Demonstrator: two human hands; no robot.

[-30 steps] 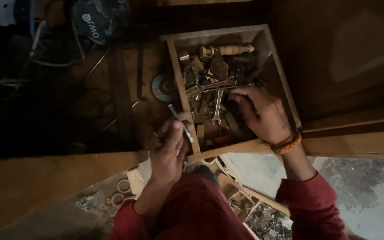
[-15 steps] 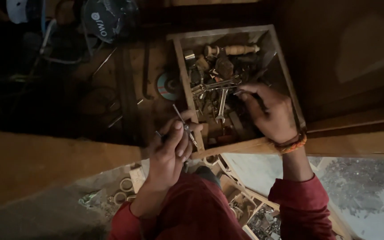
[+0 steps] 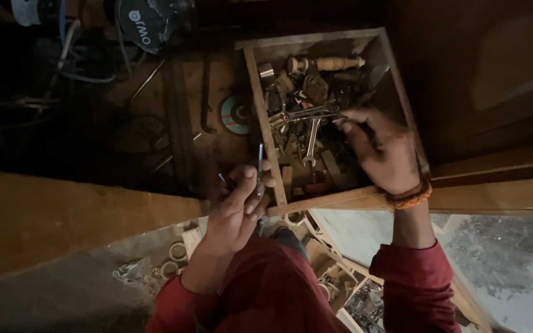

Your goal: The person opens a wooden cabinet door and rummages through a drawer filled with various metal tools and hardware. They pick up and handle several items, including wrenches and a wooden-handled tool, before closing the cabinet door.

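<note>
A: Where is the thin metal bit (image 3: 260, 166) lying?

B: I am seeing the left hand (image 3: 237, 209) pinching it upright beside the wooden box's (image 3: 265, 123) left wall.

A: Right hand (image 3: 382, 151)?

B: Fingers curling loosely among grey steel spanners (image 3: 308, 126), clasping nothing that I can confirm.

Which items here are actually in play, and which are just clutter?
In play:
- left hand, gripping thin metal bits
- right hand, fingers down among the wrenches
- wooden box holding the tools

Lying about:
- turned wooden handle at the box's far end
- round disc outside the box
- cables
- plastic rings on the floor
</note>
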